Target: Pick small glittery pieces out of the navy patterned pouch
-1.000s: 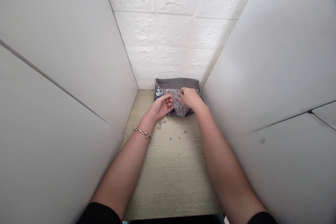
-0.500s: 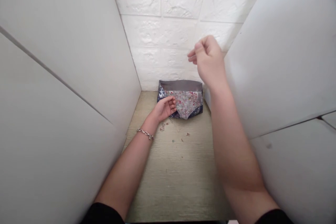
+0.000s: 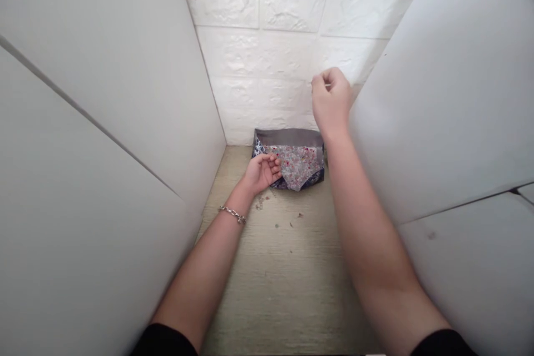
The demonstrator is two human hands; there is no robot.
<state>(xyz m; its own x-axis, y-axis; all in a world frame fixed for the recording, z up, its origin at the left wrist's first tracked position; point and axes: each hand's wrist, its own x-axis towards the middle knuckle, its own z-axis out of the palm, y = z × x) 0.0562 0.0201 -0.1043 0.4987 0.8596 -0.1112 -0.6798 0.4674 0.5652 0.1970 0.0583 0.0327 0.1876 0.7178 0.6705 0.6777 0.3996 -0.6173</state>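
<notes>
A dark patterned pouch [image 3: 288, 136] with a grey inner lining lies against the back wall, full of small clear, pink and red bits [image 3: 299, 162]. My left hand [image 3: 263, 173] is at its left front edge, palm up, fingers loosely curled and apart, with nothing seen in it. Above and right of the pouch, my right hand [image 3: 332, 94] is raised with thumb and fingertips pinched together. Something thin and pale shows at the fingertips, too small to name.
Several tiny bits [image 3: 300, 215] are scattered on the pale wooden surface [image 3: 287, 289] in front of the pouch. White panels stand close on the left [image 3: 104, 94] and right [image 3: 442, 94]. A white brick-patterned wall [image 3: 287, 0] closes the back.
My right hand has moved slightly lower and its fingers, spread a little before, are now drawn into a pinch. My left hand has stayed almost still by the pouch.
</notes>
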